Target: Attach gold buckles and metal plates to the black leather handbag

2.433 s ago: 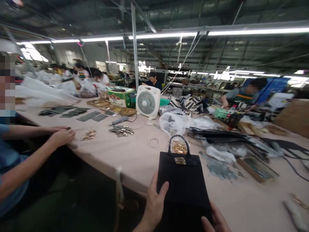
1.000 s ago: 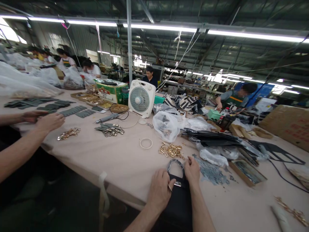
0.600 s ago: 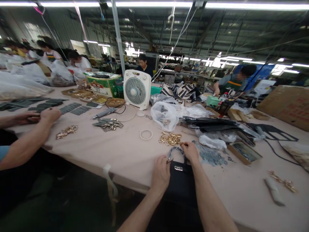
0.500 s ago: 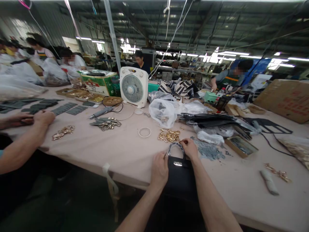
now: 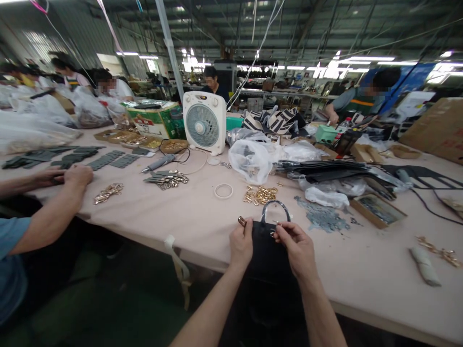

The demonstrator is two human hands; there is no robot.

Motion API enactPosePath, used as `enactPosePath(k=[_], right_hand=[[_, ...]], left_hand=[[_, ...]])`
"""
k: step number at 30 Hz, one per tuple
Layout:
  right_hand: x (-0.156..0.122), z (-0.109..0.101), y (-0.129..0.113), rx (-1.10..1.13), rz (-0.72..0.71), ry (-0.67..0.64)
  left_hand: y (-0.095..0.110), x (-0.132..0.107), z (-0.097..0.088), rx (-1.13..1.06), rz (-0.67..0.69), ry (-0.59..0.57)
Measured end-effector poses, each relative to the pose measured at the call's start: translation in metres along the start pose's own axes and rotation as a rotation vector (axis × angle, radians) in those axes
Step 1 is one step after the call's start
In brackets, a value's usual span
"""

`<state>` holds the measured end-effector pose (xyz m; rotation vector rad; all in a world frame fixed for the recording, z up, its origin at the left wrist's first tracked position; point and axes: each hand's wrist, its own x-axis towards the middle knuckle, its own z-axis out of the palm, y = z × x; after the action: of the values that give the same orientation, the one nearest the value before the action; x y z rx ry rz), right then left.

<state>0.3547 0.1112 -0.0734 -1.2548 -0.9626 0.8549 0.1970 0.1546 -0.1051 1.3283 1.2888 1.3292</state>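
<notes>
A small black handbag [image 5: 265, 255] stands at the table's front edge, its arched handle [image 5: 266, 207] apparently wrapped in clear film. My left hand [image 5: 240, 246] is closed at the bag's upper left corner, with a small gold-coloured metal fitting [image 5: 241, 221] sticking up from its fingers. In front of the bag's top, my right hand [image 5: 298, 246] pinches a small shiny metal piece [image 5: 273, 233]; its exact kind is hard to make out. Just beyond the handle lies a pile of gold-coloured metal fittings [image 5: 265, 194].
A white ring [image 5: 223, 191], a fan [image 5: 204, 123] and clear plastic bags [image 5: 251, 161] lie or stand beyond. Grey scraps [image 5: 323, 216] and an open cardboard box [image 5: 378, 211] are at right. A co-worker's hands [image 5: 77, 176] work at left, near metal clips [image 5: 108, 193].
My right hand has come back from beside the metal pile to the front of the bag, holding a small metal piece. My left hand's fitting now shows above its fingers. The view has shifted slightly.
</notes>
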Motion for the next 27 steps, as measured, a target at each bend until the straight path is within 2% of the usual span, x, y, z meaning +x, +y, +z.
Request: enactPosePath(k=[2,5,10,19,27], right_hand=[[-0.018,0.014,0.007,-0.011,0.045,-0.057],[-0.03,0.027,0.018,-0.069,0.07,-0.043],[-0.029,0.033,0.023,-0.122,0.058,0.029],[-0.032,0.05,0.027,-0.18,0.027,0.134],[-0.032,0.053,0.029,-0.237,-0.054,0.158]], left_hand=[[-0.003,0.001,-0.003,-0.052,-0.025,0.007],[-0.008,0.002,-0.005,-0.153,-0.072,0.008],[-0.011,0.003,-0.004,-0.229,-0.108,0.004],[-0.011,0.001,-0.005,-0.203,-0.058,0.011],[-0.012,0.001,-0.005,-0.24,-0.025,-0.026]])
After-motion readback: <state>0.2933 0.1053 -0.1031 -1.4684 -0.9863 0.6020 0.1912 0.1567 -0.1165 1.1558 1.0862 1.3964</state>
